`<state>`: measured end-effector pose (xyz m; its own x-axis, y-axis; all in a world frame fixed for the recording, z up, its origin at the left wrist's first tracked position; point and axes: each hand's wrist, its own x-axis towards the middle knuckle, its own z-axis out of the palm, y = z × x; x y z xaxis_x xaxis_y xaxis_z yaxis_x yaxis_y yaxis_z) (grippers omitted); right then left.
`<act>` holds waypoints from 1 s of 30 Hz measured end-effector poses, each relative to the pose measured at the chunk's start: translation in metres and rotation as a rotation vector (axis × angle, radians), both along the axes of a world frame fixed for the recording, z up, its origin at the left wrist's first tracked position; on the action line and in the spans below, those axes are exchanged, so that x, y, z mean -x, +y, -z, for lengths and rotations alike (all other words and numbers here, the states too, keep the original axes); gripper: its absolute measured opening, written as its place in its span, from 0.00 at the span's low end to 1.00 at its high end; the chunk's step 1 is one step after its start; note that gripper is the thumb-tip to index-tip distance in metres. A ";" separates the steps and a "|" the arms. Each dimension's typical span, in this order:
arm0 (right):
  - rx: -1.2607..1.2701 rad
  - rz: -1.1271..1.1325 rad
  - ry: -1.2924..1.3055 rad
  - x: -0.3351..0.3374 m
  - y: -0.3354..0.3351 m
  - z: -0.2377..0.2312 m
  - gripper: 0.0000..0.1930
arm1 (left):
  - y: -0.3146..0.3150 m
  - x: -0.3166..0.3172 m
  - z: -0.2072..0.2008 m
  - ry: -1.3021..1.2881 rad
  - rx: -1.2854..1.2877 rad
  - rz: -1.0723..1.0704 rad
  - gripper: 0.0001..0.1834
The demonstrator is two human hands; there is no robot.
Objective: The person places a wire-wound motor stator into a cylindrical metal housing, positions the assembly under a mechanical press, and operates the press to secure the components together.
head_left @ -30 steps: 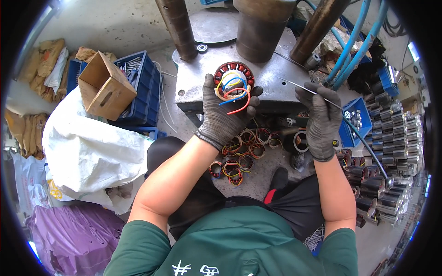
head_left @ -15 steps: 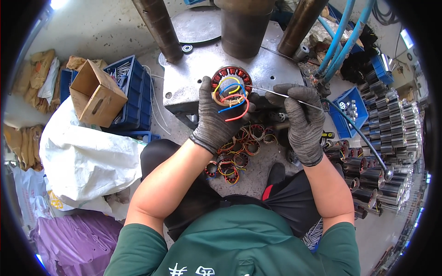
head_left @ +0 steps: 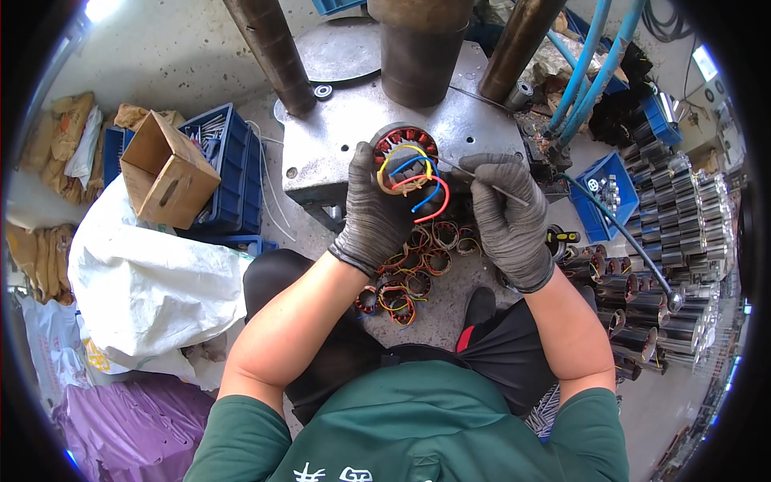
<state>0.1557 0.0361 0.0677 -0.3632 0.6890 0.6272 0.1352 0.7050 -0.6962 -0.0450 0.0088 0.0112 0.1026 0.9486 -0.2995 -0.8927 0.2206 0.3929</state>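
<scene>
My gloved left hand (head_left: 373, 209) is wrapped round a motor stator (head_left: 404, 136), a ring with red windings. Yellow, blue and red lead wires loop out of its near side. In my gloved right hand (head_left: 510, 221) a thin metal rod (head_left: 456, 166) is pinched between thumb and fingers. The rod slants toward the stator's right side, its far tip beside the windings; whether it touches them I cannot tell. Both hands are just in front of the metal press table (head_left: 321, 161). On the floor below lie several more wound stators (head_left: 418, 283).
A thick press ram (head_left: 422, 64) and two columns rise behind the table. At right are a blue bin (head_left: 598, 221), stacked metal cylinders (head_left: 679, 205) and a long dark rod (head_left: 618, 221). A cardboard box (head_left: 181, 193), blue crates (head_left: 241, 173) and a white sack (head_left: 152, 281) stand left.
My right hand has moved left, closer to the stator, and the rod now slants more steeply. The stator has shifted slightly and turned in my left hand, its loose wires swinging right.
</scene>
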 end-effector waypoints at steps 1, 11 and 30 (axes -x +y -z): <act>-0.110 -0.004 -0.061 0.002 0.000 -0.001 0.09 | -0.001 -0.003 -0.002 0.057 -0.071 -0.004 0.48; -0.204 -0.141 0.022 -0.009 -0.009 -0.011 0.09 | 0.004 0.001 0.001 0.026 0.005 -0.072 0.50; -0.294 0.095 -0.851 -0.024 0.087 0.058 0.25 | -0.003 0.013 0.008 -0.309 -0.059 0.170 0.51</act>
